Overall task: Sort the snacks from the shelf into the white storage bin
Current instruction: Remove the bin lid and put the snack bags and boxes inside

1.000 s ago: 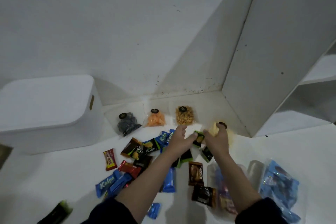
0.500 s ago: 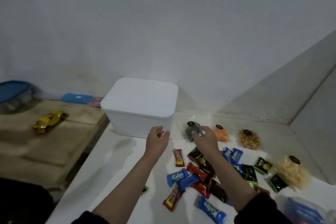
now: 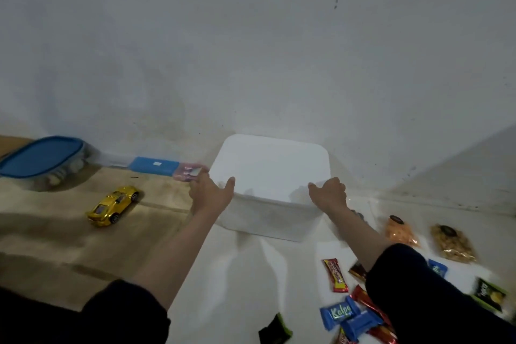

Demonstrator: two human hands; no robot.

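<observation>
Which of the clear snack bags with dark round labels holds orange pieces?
The orange snack bag, lying just right of the right forearm. The peanut bag farther right holds tan, nut-like pieces instead.

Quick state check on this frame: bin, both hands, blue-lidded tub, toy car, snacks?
white bin: lid on, upright
left hand: on the bin's left edge, thumb over the lid
right hand: on the bin's right edge
blue-lidded tub: closed
toy car: on its wheels, untouched
snacks: loose on the white surface, none in the bin
</observation>
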